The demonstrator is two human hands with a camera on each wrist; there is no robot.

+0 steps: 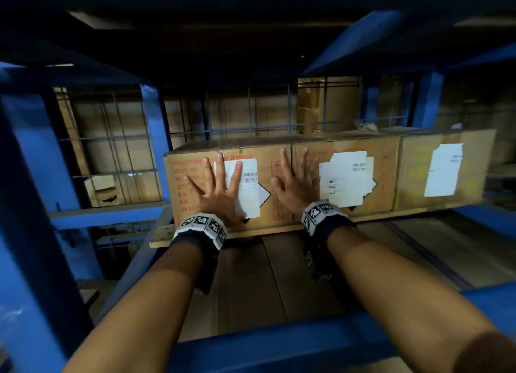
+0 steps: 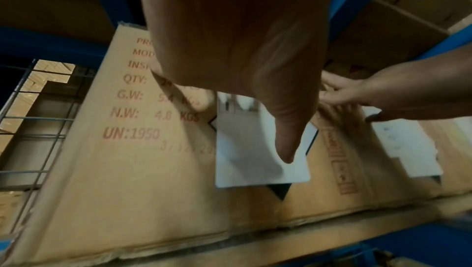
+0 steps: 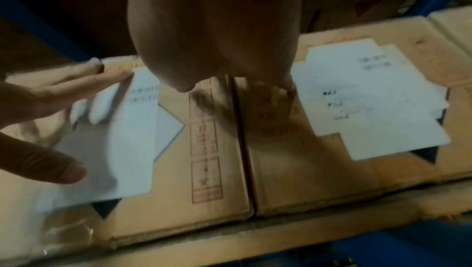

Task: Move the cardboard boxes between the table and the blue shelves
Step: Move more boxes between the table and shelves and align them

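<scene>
Your left hand (image 1: 216, 189) and right hand (image 1: 296, 187) press flat, fingers spread, on the left cardboard box (image 1: 195, 205). It stands on the blue shelf (image 1: 279, 342), touching the middle box (image 1: 310, 210); to its left is free room. Red print and a white label (image 1: 245, 188) cover its front.

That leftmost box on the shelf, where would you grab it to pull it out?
Probably the leftmost box by its two upper front corners, from the front. Its right side abuts the middle box, leaving no gap there; the left side and top stand free. Both hands press flat on the fronts.
</scene>
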